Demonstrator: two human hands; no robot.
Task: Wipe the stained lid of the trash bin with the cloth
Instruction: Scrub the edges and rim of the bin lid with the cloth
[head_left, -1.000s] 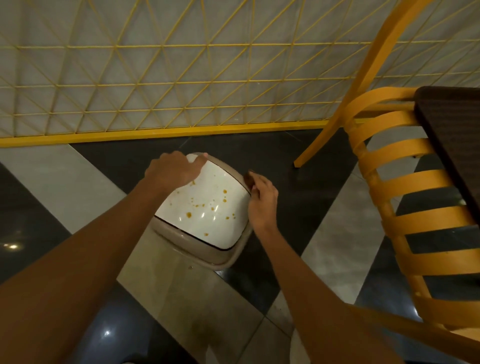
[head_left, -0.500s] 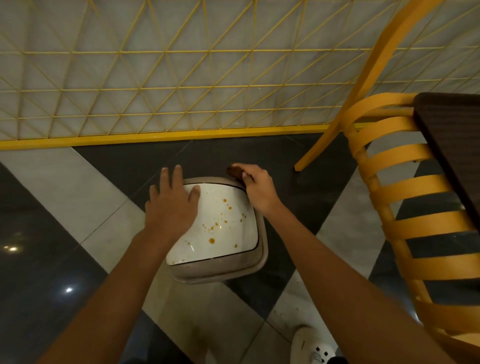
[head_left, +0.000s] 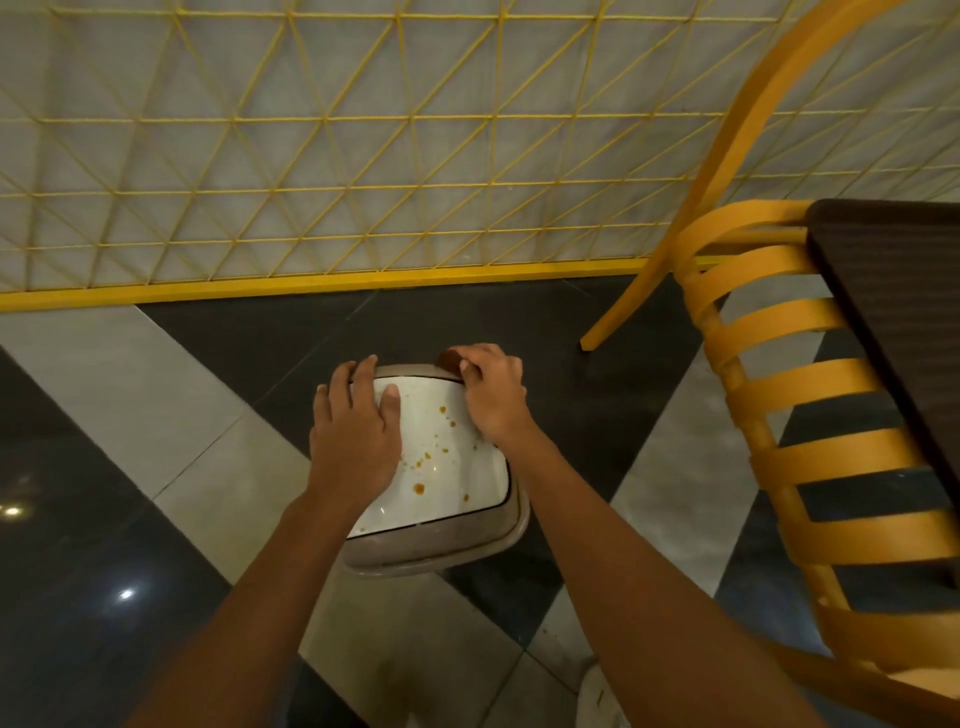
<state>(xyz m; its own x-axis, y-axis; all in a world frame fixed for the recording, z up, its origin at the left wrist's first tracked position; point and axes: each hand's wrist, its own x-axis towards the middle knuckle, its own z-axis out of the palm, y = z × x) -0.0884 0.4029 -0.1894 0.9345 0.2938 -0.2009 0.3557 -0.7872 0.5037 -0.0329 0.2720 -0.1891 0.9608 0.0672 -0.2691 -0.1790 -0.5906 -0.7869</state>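
A trash bin stands on the floor below me, with a white lid (head_left: 447, 467) speckled with orange-brown stains inside a beige rim (head_left: 457, 551). My left hand (head_left: 358, 431) lies flat on the lid's left part, fingers straight and reaching the far edge. My right hand (head_left: 491, 395) sits at the far right corner of the bin, fingers curled round a small brown cloth (head_left: 450, 358) that pokes out past the knuckles.
A yellow slatted chair (head_left: 810, 395) stands close on the right, one leg (head_left: 623, 306) landing just beyond the bin. A dark tabletop (head_left: 893, 280) overhangs it. A yellow lattice fence (head_left: 363, 156) closes off the back. The floor is glossy black and grey tile.
The bin has turned from a tilted pose to squarer in front of me. My left hand went from gripping the far rim to lying flat on the lid. My right hand slid to the far corner.
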